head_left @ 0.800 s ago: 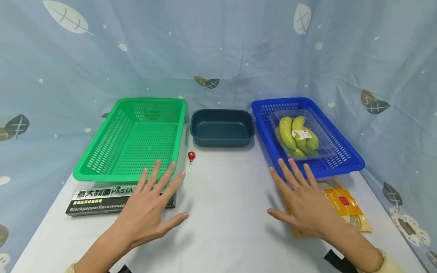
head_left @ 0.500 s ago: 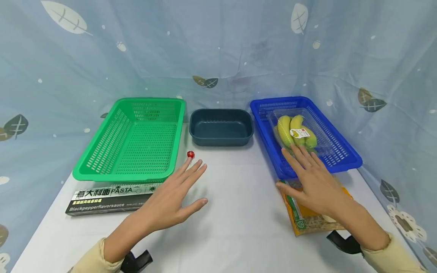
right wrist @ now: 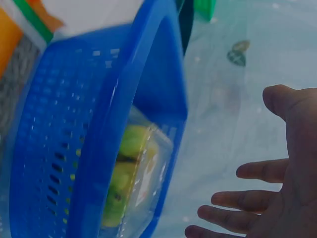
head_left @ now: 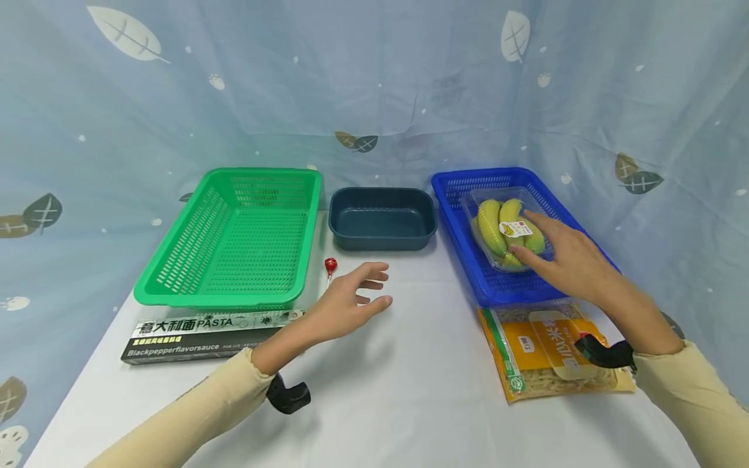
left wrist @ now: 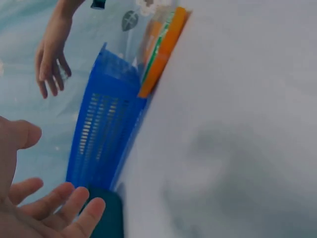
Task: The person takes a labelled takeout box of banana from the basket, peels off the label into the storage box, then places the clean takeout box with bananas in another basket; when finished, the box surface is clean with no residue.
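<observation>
My right hand hovers over the right side of the blue basket, its fingers spread and relaxed. Below it in the basket lies a clear plastic box of bananas with a white label; the right wrist view shows a gap between the fingers and this box. My left hand hangs over the middle of the white table, fingers loosely bent, nothing held. Just behind it is a red lollipop, its stick partly covered by the hand. In the left wrist view the left palm holds nothing.
A green basket stands at the left, with a black pasta box before it. A dark teal tray sits at the back centre. An orange-and-clear food packet lies in front of the blue basket. A patterned curtain hangs behind.
My right hand has moved forward from above the food packet to over the banana box. My left hand has shifted right and slightly forward from the pasta box, its fingers bending more.
</observation>
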The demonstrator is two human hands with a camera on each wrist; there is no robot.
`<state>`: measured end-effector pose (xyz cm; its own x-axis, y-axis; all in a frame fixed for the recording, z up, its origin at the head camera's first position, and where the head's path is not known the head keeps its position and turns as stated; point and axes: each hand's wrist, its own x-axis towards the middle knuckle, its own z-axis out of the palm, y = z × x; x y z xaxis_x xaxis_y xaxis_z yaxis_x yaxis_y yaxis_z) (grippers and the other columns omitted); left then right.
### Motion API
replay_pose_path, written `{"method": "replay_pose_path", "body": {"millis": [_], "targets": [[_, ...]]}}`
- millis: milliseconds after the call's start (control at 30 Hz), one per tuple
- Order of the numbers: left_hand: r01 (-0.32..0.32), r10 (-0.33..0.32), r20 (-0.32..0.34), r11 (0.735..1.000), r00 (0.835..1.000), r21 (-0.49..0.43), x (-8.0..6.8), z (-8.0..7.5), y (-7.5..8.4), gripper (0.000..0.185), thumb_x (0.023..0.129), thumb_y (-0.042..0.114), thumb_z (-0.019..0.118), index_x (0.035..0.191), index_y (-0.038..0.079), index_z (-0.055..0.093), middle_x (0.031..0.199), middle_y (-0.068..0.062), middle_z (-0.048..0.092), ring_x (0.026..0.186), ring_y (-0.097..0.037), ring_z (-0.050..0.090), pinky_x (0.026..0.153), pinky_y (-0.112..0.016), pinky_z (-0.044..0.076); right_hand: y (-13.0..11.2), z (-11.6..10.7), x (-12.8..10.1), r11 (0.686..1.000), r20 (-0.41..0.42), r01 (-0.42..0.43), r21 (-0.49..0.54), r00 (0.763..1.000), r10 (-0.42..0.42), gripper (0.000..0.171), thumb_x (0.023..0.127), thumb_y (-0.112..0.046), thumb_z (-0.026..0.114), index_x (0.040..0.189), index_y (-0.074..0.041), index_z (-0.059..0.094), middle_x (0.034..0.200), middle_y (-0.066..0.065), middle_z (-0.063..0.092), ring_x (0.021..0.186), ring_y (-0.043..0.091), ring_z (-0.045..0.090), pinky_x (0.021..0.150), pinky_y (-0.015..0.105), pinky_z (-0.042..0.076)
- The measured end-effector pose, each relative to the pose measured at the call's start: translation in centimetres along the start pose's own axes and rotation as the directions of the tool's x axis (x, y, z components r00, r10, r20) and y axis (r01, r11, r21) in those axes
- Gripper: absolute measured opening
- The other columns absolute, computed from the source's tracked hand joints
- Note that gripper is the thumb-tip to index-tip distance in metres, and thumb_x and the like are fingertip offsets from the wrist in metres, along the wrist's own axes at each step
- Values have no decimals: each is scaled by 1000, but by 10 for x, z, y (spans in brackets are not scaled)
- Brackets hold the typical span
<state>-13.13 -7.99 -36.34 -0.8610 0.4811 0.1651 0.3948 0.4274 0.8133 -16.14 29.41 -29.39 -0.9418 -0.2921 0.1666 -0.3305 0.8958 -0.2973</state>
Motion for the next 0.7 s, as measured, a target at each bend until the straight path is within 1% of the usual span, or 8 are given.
{"method": "replay_pose_path", "body": {"millis": [133, 200, 300, 367, 433, 533, 633, 700], "targets": [[71, -72, -10, 992, 997, -100, 19, 10, 0, 53, 88, 31, 65, 135, 21, 44, 118, 6, 57, 104, -11, 58, 81, -29, 50, 16, -2, 15, 1000, 15, -11, 17, 1000, 10, 76, 90, -49, 54, 145, -3, 29, 142, 27, 34, 125, 48, 32, 96, 64, 27], [86, -89, -10, 986, 996, -146, 28, 15, 2, 55, 87, 32, 65, 136, 20, 43, 116, 4, 58, 102, -10, 59, 79, -29, 51, 23, -1, 21, 1000, 17, -14, 19, 1000, 14, 75, 91, -48, 54, 144, -1, 31, 140, 28, 35, 124, 49, 34, 96, 64, 28], [122, -126, 2, 958, 992, -258, 42, 24, 6, 57, 87, 31, 67, 137, 19, 41, 115, 1, 58, 99, -12, 60, 76, -30, 53, 31, 0, 28, 1000, 15, -18, 15, 1000, 18, 73, 92, -48, 52, 142, 2, 33, 138, 30, 37, 120, 50, 37, 94, 63, 29], [145, -150, 11, 930, 989, -338, 51, 32, 7, 60, 86, 29, 69, 137, 19, 41, 114, -2, 58, 97, -14, 61, 71, -30, 54, 35, -1, 33, 999, 23, -29, 14, 999, 29, 73, 93, -48, 50, 141, 4, 33, 138, 31, 36, 118, 51, 38, 94, 64, 30], [171, -178, 19, 902, 984, -395, 60, 39, 10, 62, 84, 29, 70, 138, 20, 40, 113, -3, 58, 95, -14, 62, 68, -31, 55, 39, -2, 37, 999, 31, -46, 11, 998, 46, 74, 93, -49, 48, 140, 5, 33, 137, 32, 36, 117, 52, 38, 93, 64, 30], [189, -203, 17, 875, 979, -446, 71, 50, 13, 65, 83, 29, 72, 139, 21, 40, 112, -3, 58, 92, -12, 63, 67, -31, 55, 44, -4, 44, 997, 46, -74, 5, 996, 74, 75, 93, -50, 47, 140, 7, 32, 136, 34, 36, 118, 52, 37, 93, 65, 29], [185, -212, -4, 862, 977, -473, 80, 61, 17, 64, 83, 27, 72, 139, 21, 40, 111, -3, 58, 90, -10, 63, 67, -32, 55, 48, -6, 50, 995, 71, -104, -4, 992, 104, 77, 93, -51, 46, 140, 8, 30, 137, 34, 34, 119, 53, 35, 95, 65, 28], [182, -220, -23, 860, 975, -477, 85, 67, 19, 64, 83, 26, 72, 138, 21, 41, 110, -4, 59, 88, -9, 63, 66, -32, 55, 51, -5, 54, 993, 89, -117, -11, 989, 118, 77, 94, -50, 46, 141, 8, 29, 137, 35, 34, 119, 53, 34, 95, 65, 27]]}}
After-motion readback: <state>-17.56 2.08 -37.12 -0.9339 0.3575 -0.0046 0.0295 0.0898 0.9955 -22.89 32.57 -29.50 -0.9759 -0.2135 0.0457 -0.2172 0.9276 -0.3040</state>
